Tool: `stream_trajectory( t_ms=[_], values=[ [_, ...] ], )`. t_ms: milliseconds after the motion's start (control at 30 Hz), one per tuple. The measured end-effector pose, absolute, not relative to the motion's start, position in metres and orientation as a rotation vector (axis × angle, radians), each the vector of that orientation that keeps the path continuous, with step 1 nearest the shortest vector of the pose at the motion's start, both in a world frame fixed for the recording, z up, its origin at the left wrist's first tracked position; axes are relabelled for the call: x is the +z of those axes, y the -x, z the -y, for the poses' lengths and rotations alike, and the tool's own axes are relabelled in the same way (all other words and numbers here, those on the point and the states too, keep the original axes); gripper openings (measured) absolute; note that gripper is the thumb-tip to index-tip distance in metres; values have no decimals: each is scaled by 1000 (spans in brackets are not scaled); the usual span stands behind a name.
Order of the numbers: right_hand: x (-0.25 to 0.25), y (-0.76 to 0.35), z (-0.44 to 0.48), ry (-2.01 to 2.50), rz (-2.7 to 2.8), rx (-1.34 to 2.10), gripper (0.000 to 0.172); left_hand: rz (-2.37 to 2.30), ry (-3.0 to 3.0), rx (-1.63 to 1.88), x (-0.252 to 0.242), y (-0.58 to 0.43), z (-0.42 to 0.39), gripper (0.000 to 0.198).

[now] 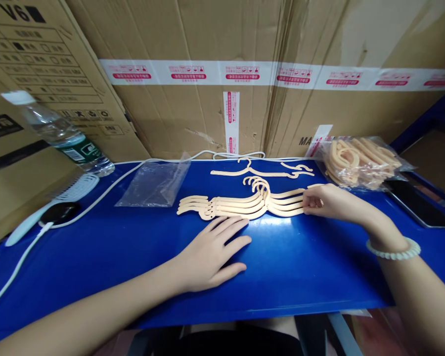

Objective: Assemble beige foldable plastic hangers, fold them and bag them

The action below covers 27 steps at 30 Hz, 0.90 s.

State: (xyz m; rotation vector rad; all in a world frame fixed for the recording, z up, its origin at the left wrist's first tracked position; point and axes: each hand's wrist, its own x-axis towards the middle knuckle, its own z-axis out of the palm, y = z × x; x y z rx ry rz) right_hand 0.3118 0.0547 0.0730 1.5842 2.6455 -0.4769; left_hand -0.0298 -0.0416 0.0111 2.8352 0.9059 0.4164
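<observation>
On the glossy blue tabletop (300, 277), a set of cream-coloured, slim plastic hangers (241, 205) is laid flat in a nested row, its curved hooks overlapped and directed to the rear. The left hand (215, 254) is placed palm down in front of the row. Its fingers are extended and spread apart, and nothing is gripped; the foremost fingertips are set at the near edge of the front hanger, left of the hooks. The right hand (330, 202), with a pale beaded bracelet (395, 252) worn at the wrist, is positioned at the right end of the row. Its fingers are curled together against the hanger ends, which are partly covered by them; whether the ends are clamped cannot be told.

Behind the row, a separate cream-coloured hanger (270, 174) is noted, clear of both hands. At the right rear, further cream-coloured pieces are contained in a clear plastic bag (361, 163), near a flat black phone (419, 202). To the left of the row, a flat transparent plastic sleeve (152, 183) is observed. At the far left, a clear water bottle with a green label (72, 143) and a white vented hairbrush (74, 190) are found. The rear is bounded by brown cardboard boxes (193, 34).
</observation>
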Motion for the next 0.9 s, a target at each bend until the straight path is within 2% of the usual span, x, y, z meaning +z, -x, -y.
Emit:
stream_trajectory(
  t_ms=[300,633,700,900],
  values=[
    [68,-315,-59,-1657,-2635,-438,11,-874,-2738,380,12,36,28,52],
    [72,-314,-55,-1636,-2635,-375,12,-869,-2739,398,10,36,30,51],
    [77,-311,-50,-1585,-2603,-496,12,-849,-2753,421,9,35,31,47],
    [80,-301,-36,-1266,-2310,-1181,20,-762,-2764,461,10,33,35,39]
  ],
)
